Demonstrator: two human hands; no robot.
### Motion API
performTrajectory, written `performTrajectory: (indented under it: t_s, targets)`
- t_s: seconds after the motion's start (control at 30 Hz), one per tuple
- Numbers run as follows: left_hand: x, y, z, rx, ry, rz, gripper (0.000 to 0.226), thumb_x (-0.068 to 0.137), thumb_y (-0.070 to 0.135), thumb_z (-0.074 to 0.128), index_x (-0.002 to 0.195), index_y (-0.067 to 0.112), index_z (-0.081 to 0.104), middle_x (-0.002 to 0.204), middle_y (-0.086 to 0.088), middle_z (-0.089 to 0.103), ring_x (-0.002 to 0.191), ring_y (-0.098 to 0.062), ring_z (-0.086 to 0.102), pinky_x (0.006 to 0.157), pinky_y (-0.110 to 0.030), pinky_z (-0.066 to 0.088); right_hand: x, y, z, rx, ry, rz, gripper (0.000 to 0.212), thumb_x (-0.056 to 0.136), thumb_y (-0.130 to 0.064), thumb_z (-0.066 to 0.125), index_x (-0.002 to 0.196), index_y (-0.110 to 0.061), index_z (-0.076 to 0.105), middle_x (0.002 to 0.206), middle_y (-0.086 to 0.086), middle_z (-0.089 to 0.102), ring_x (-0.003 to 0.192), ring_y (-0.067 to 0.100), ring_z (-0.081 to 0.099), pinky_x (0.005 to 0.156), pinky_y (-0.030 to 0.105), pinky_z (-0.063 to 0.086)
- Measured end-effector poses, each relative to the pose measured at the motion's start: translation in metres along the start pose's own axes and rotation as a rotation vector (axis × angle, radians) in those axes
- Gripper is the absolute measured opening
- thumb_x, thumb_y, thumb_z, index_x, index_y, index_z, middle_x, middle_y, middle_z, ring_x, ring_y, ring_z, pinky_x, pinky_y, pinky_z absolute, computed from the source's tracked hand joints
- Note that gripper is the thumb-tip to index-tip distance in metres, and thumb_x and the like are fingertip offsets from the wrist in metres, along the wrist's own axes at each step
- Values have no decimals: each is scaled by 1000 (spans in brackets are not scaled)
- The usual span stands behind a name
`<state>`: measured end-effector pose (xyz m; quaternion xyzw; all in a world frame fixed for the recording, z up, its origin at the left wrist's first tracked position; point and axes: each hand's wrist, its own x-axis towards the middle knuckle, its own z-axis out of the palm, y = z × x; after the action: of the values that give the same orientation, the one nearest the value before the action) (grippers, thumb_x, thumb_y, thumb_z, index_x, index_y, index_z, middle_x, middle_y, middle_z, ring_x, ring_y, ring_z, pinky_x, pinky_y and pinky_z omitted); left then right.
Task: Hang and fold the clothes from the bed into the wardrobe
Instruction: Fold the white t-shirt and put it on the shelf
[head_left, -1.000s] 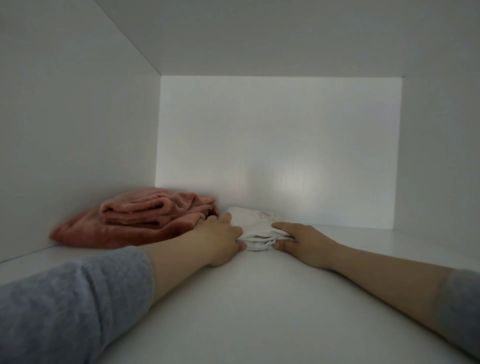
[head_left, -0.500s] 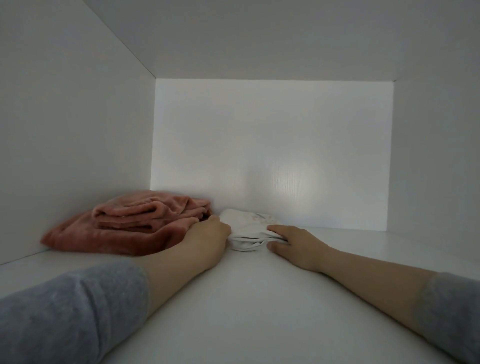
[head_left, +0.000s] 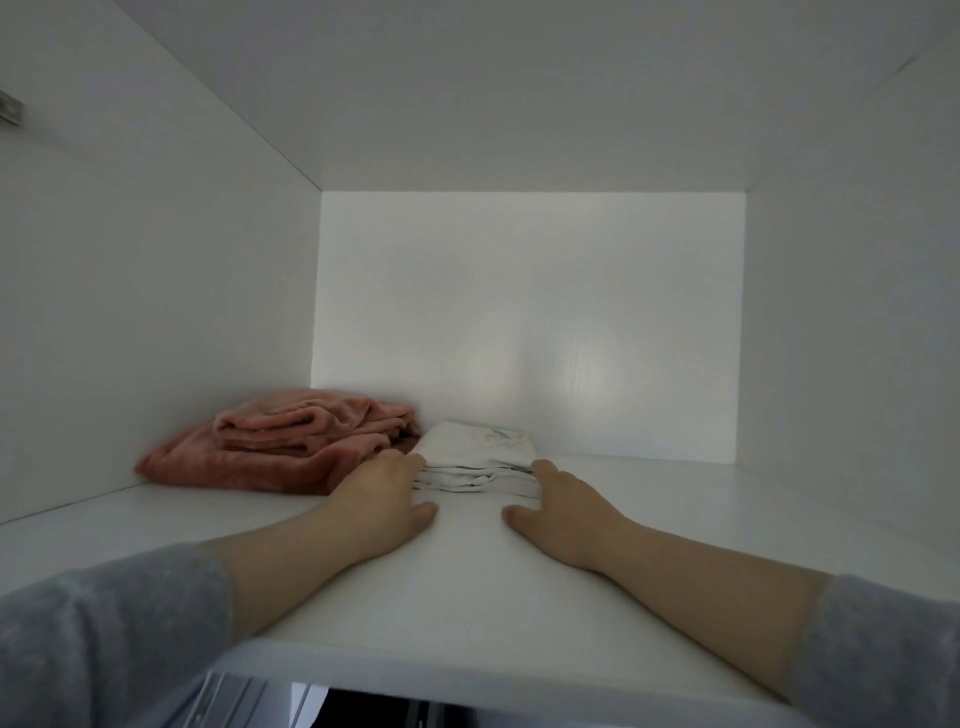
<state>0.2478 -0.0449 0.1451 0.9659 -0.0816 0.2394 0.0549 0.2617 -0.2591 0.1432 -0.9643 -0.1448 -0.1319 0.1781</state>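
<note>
At the far left of the wardrobe shelf (head_left: 467, 597), in the rear corner where the left side wall (head_left: 156, 312) meets the back panel (head_left: 530, 322), lies the pink folded garment (head_left: 280, 447), a plush pile with a smaller fold on top of a wider one. It seems parked against the wall to leave the shelf's middle for further piles. Just to its right the left hand (head_left: 384, 499) lies low on the shelf, palm down, its fingers fairly straight along the left flank of the white folded garment (head_left: 478, 462) and its thumb splayed on the bare board. Whether the hand also brushes the pink pile I cannot tell. The white garment, by my reading the piece being put away at this step, sits near the rear edge of the shelf, close to the back panel, with its stacked folds facing the front edge. The right hand (head_left: 561, 512) mirrors the left at the pile's front right corner, fingers extended against the folds and thumb out on the shelf. Neither hand grasps anything: both are flat and loose, set apart with the pile between them, which suggests squaring it and nudging it snug beside the pink one, not lifting it. Both forearms reach in over the front edge from grey sleeves (head_left: 104, 639).
</note>
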Motion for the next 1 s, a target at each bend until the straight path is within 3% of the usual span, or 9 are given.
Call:
performTrajectory:
  t_s: [0.1, 0.17, 0.33, 0.5, 0.6, 0.73, 0.83, 0.93, 1.0]
  targets:
    - [-24, 11, -14, -47, -215, -79, 38, 97, 51, 42, 101, 17, 59, 127, -13, 56, 115, -27, 54, 94, -28, 41, -28, -7, -10, -11, -88, -24, 62, 97, -51, 43, 146, -14, 34, 144, 9, 46, 132, 25, 44, 106, 31, 36]
    - [-39, 17, -22, -82, -278, -37, 39, 99, 51, 36, 82, 20, 51, 119, -14, 59, 109, -27, 55, 96, -32, 43, -46, -12, -16, -31, -145, -49, 52, 98, -51, 39, 135, -16, 48, 139, 6, 51, 129, 25, 46, 105, 31, 36]
    - [-71, 27, -38, -116, -350, 66, 55, 99, 56, 29, 134, 19, 50, 148, -1, 43, 137, -20, 38, 115, -38, 27, -89, -17, -30, -34, -212, -92, 58, 99, -57, 33, 150, -30, 32, 159, -11, 27, 145, 9, 24, 115, 22, 15]
    - [-86, 24, -44, -185, -342, 147, 55, 99, 56, 30, 133, 19, 52, 145, 1, 45, 135, -19, 39, 114, -37, 28, -128, -29, -40, 55, -165, 30, 58, 92, -63, 43, 144, -37, 42, 150, -17, 40, 137, 4, 37, 113, 22, 24]
    - [-88, 23, -44, -218, -285, 193, 51, 98, 53, 33, 127, 18, 57, 137, 2, 54, 127, -19, 47, 109, -38, 35, -158, -33, -34, 83, 55, 105, 43, 86, -66, 50, 122, -45, 60, 122, -27, 61, 113, -5, 54, 97, 20, 40]
    - [-90, 21, -40, -368, -223, 329, 41, 97, 46, 43, 104, 13, 68, 108, 0, 69, 102, -18, 60, 95, -39, 46, -189, -42, -3, -34, 614, 94, 18, 91, -47, 53, 84, -39, 68, 77, -26, 66, 76, -3, 61, 65, 19, 43]
    - [-99, 20, -37, -589, -94, 397, 24, 90, 45, 57, 83, 25, 68, 82, 11, 66, 83, -9, 61, 80, -31, 49, -205, -48, 14, 158, 809, 53, 17, 91, -24, 62, 79, -30, 72, 79, -24, 69, 80, -1, 64, 64, 11, 45]
    - [-119, 33, -35, -847, 52, 422, 17, 84, 40, 66, 100, 34, 70, 99, 23, 67, 94, 4, 62, 90, -29, 50, -230, -49, 17, 300, 909, 117, 13, 89, -20, 65, 88, -30, 74, 89, -23, 71, 93, -1, 64, 73, 5, 43]
    - [-139, 48, -36, -1004, 115, 466, 14, 84, 33, 68, 98, 34, 71, 97, 26, 68, 93, 7, 63, 87, -22, 50, -255, -48, 14, 359, 954, 148, 13, 89, -20, 65, 90, -30, 74, 93, -21, 72, 95, 0, 66, 80, 8, 46]
